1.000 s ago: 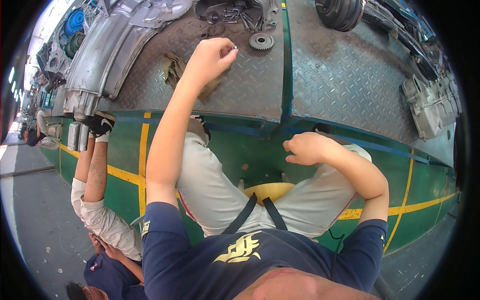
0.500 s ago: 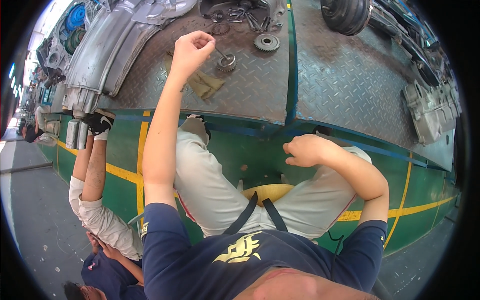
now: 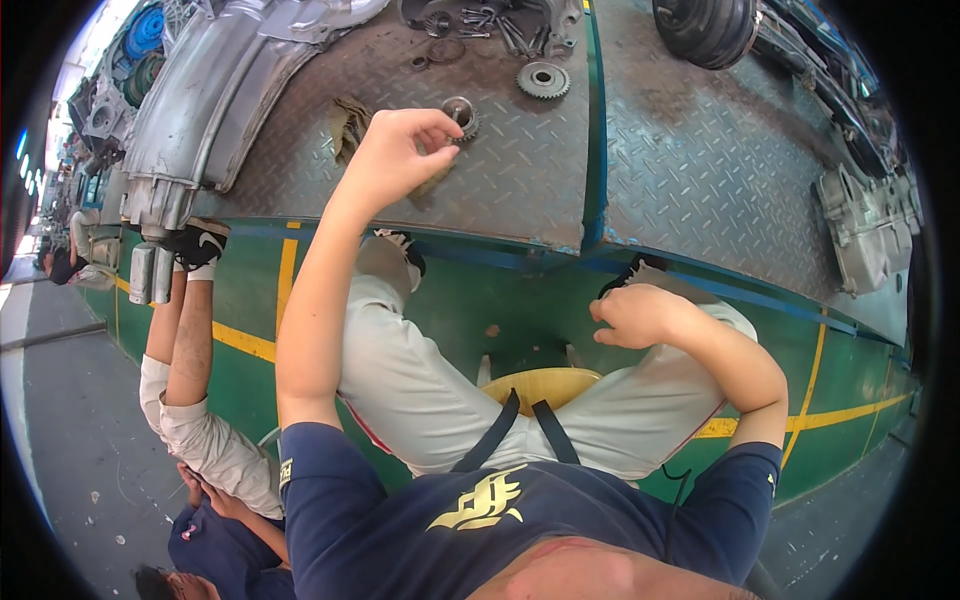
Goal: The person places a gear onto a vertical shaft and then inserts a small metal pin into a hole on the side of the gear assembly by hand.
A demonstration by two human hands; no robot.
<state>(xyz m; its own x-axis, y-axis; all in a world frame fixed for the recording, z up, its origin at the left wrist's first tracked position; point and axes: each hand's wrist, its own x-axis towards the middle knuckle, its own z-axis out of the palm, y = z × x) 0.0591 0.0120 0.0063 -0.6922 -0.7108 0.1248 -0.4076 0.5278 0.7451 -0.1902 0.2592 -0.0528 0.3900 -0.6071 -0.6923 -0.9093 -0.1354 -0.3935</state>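
My left hand (image 3: pixel 405 155) reaches over the near edge of the metal worktop (image 3: pixel 520 190). Its thumb and index fingertips are apart, right beside a small gear (image 3: pixel 460 112). Something thin and light shows at that gear's hole; whether a fingertip touches it, I cannot tell. Under and behind this hand lies a crumpled brownish cloth (image 3: pixel 348 128), partly covered. A wider toothed gear (image 3: pixel 543 80) lies flat farther right. Over my right thigh hangs my right hand (image 3: pixel 640 315), fingers loosely bent and apart, with nothing seen in it.
A large grey metal housing (image 3: pixel 215 100) fills the worktop's left. Several bolts (image 3: pixel 510 35) lie at the back by another casting. On the neighbouring plate at right stand a black drum (image 3: pixel 705 32) and a metal casing (image 3: pixel 865 225). Another person (image 3: pixel 215 500) sits at lower left.
My left hand has come down and nearer to me, its fingertips parting. The thin rod it pinched into the small gear no longer shows clearly. My right hand stays over the thigh.
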